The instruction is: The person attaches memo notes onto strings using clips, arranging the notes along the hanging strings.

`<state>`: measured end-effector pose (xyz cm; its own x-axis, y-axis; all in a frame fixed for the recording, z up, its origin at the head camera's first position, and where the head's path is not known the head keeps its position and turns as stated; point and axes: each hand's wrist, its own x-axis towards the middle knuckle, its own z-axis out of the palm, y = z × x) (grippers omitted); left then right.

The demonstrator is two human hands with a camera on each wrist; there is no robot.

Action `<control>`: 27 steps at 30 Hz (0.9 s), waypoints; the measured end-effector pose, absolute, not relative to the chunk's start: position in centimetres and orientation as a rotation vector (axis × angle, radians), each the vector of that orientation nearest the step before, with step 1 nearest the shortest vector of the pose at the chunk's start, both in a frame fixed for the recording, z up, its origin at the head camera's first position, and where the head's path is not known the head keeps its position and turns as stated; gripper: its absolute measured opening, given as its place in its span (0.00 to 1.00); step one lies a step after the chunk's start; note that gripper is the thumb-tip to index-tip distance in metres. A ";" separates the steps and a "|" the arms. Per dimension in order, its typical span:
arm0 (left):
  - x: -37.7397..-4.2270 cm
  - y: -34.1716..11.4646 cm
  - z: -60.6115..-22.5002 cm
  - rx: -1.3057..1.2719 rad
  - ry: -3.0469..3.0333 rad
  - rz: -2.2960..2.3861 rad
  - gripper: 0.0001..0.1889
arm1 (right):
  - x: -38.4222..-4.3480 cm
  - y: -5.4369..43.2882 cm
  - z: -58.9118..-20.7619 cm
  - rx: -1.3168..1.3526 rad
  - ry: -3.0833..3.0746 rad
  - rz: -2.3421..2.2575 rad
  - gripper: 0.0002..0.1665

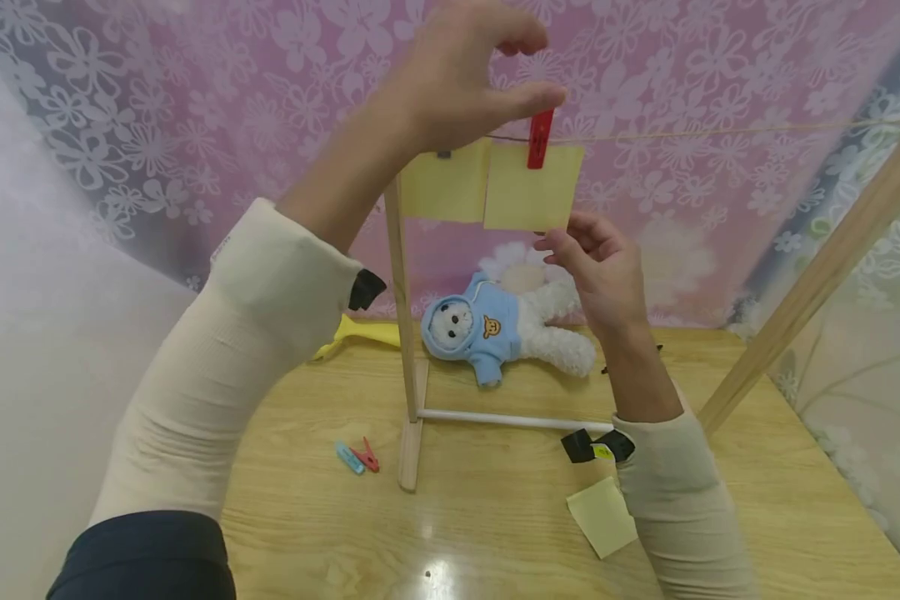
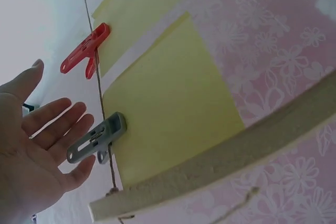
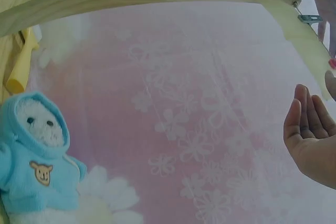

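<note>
Two yellow paper notes hang side by side from a thin string. A red clothespin (image 1: 540, 142) clips the right note (image 1: 532, 196), and a grey clothespin (image 2: 100, 137) clips the left note (image 1: 446, 187). My left hand (image 1: 457, 75) is raised just above the string, thumb and fingers spread apart with nothing between them. In the left wrist view its palm shows beside both clothespins. My right hand (image 1: 607, 275) is at the right note's lower right corner, its fingers loosely bent and thumb apart from them. Whether it touches the paper is hard to tell.
Wooden posts (image 1: 817, 283) hold the string, with a white rod (image 1: 510, 419) low between them. Behind lies a plush toy in a blue hoodie (image 1: 487, 325), near a yellow object (image 1: 367, 331). Blue and pink clothespins (image 1: 366, 454) and another yellow note (image 1: 603, 518) lie on the table.
</note>
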<state>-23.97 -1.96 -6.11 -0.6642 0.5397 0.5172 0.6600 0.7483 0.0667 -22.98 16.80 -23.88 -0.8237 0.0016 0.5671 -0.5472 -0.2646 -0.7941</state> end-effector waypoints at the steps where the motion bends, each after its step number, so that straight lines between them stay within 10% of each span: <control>1: -23.9 -2.5 -6.2 -0.912 -2.429 -0.364 0.28 | -22.9 17.1 -24.0 0.666 -1.665 2.129 0.10; 17: -19.7 -13.1 -13.5 -0.882 -1.712 -0.859 0.18 | -20.5 22.4 -28.0 0.534 -2.285 1.788 0.16; 27: -19.8 -20.1 -24.7 -0.701 -2.105 -0.920 0.14 | -18.0 25.2 -32.4 0.509 -2.719 1.328 0.18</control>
